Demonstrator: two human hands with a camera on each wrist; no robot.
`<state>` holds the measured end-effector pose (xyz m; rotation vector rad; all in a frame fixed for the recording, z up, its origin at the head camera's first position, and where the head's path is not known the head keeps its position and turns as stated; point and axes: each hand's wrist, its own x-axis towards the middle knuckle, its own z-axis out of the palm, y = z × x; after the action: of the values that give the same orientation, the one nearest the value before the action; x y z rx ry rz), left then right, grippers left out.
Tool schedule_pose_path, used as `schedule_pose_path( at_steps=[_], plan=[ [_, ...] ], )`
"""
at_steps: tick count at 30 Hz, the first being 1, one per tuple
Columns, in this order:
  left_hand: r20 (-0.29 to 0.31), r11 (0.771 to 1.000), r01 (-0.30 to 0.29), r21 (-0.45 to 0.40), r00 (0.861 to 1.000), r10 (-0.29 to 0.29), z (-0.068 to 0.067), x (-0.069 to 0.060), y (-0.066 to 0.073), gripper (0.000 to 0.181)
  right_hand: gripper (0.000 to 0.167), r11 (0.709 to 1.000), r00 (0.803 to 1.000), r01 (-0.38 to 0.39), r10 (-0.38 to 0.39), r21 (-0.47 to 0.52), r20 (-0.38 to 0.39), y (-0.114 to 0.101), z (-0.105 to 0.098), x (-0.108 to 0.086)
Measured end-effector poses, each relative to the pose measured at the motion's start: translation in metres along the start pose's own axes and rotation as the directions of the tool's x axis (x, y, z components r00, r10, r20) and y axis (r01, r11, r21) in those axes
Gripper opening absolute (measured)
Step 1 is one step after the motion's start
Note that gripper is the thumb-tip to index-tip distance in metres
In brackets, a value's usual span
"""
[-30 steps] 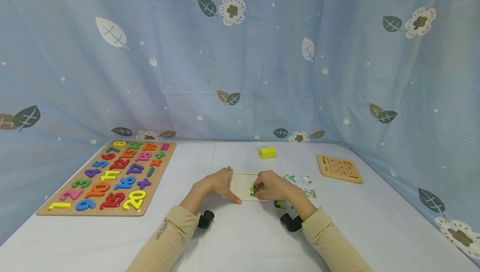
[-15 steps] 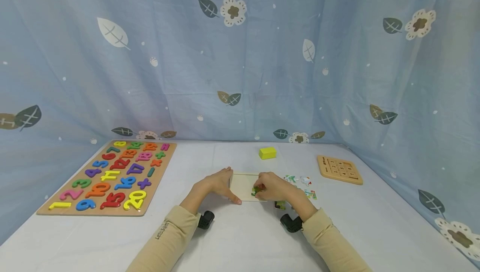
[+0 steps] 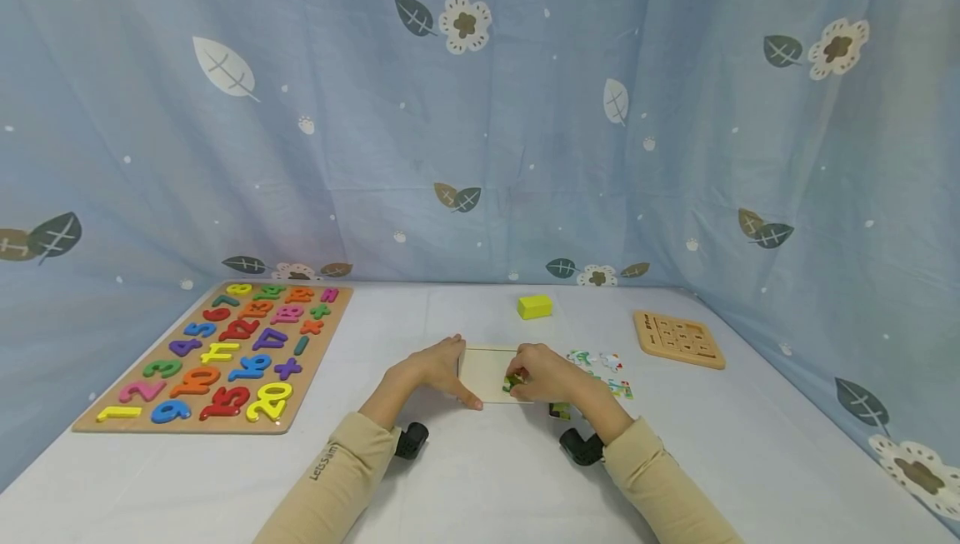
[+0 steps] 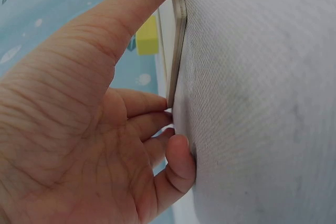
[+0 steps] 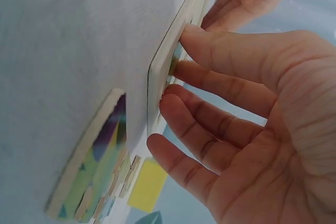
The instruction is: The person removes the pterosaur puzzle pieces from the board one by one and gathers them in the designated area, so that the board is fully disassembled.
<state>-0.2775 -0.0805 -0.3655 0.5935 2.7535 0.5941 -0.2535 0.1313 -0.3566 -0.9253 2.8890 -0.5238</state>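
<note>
A thin, pale wooden puzzle board (image 3: 483, 373) lies on the white table in front of the person. My left hand (image 3: 438, 365) holds its left side, thumb at the near edge and fingertips at the far corner; the left wrist view shows the board's edge (image 4: 179, 45) between them. With thumb and fingertips, my right hand (image 3: 546, 373) pinches a green jigsaw piece (image 3: 512, 382) over the board's right part, and the fingers hide much of it. Beneath the right wrist lies another jigsaw piece (image 3: 559, 411), seen large as a loose piece (image 5: 100, 156) in the right wrist view.
Several loose jigsaw pieces (image 3: 606, 361) lie right of the board. A yellow block (image 3: 535, 306) stands behind it. At the right is a small wooden number board (image 3: 678, 339); a large board of coloured numbers (image 3: 311, 361) lies left. A blue curtain (image 3: 480, 127) hangs behind.
My right hand has shifted the green jigsaw piece slightly rightward on the board and turned it a little. The left hand keeps its place at the board's left side.
</note>
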Motion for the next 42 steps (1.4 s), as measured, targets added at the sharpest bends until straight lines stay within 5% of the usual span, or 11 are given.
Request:
schedule_pose_path(
  at_steps=[22,31,42],
  plan=[
    [-0.008,1.0,-0.013,-0.009,1.0,0.013,-0.0008,0.0008,-0.0013,0.112,0.02,1.0,1.0,0.016,-0.016,-0.009,0.002,-0.0032,-0.0018,0.0006],
    [-0.023,0.999,-0.022,-0.027,1.0,0.021,-0.0011,-0.0007,-0.0009,0.095,0.02,0.996,0.998,0.064,-0.064,-0.062,0.005,-0.0041,-0.0033,0.0004],
    [-0.014,1.0,-0.018,-0.015,1.0,0.018,0.0011,0.0011,-0.0013,0.107,0.02,0.994,0.995,0.102,-0.103,-0.036,-0.008,-0.0055,-0.0081,-0.003]
  ],
)
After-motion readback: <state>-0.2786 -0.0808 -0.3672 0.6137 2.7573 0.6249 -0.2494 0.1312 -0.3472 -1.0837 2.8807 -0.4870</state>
